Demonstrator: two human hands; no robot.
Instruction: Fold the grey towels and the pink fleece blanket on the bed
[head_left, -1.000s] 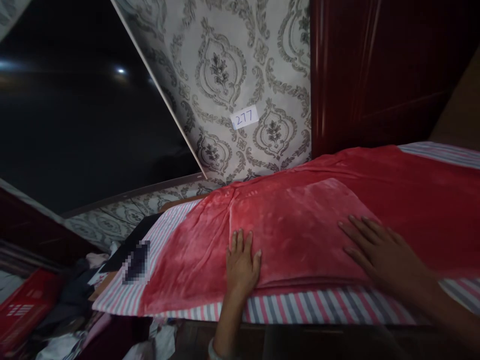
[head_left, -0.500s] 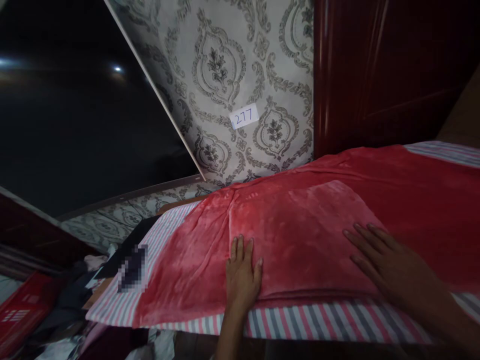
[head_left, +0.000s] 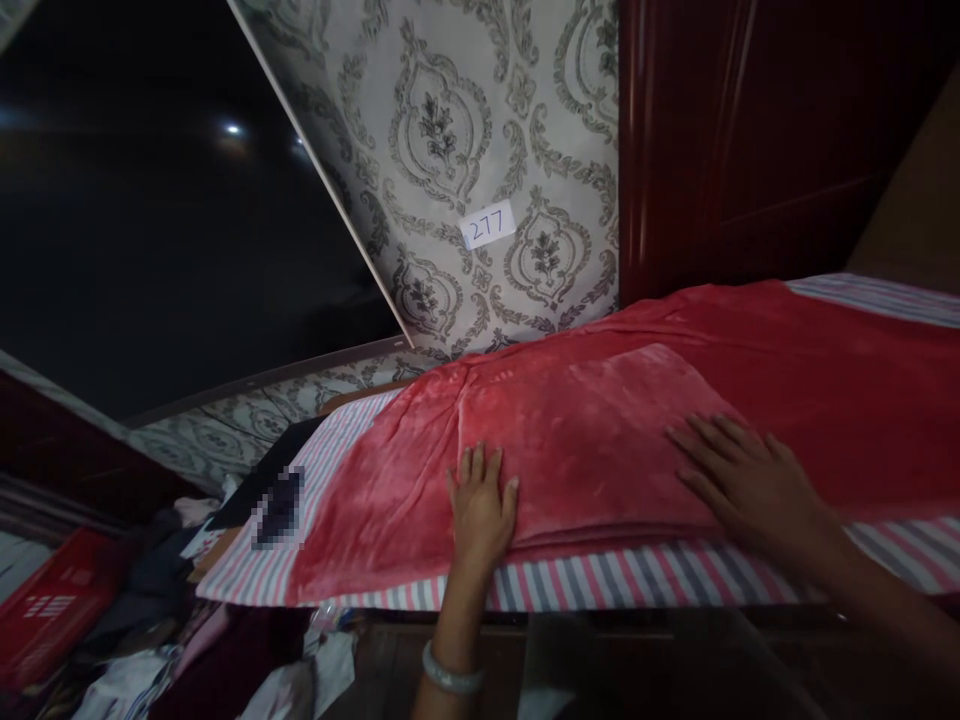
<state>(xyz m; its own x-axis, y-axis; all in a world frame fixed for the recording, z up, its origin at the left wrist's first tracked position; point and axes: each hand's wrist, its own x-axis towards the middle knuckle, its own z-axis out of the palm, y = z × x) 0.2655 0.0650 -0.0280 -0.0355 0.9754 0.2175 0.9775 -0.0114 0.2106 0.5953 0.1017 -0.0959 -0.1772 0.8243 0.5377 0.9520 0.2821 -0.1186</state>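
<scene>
A red plush cloth, perhaps a garment or a blanket, lies spread over a striped sheet. One part of it is folded over into a layered panel in the middle. My left hand rests flat at the panel's left edge, fingers stretched out and pointing away from me; a pale bangle circles that wrist. Across the panel's right edge, my right hand lies palm down with its fingers spread. Neither hand grips the fabric. Creases run through the cloth left of the panel.
A large dark screen leans at the left before a patterned wall with a paper label reading 277. Dark red wooden panelling rises behind. A red box and heaped clothes fill the lower left.
The view has tilted slightly, bringing more of the floor side and the bangle into sight. My right hand has shifted a little leftward; both hands stay flat on the cloth.
</scene>
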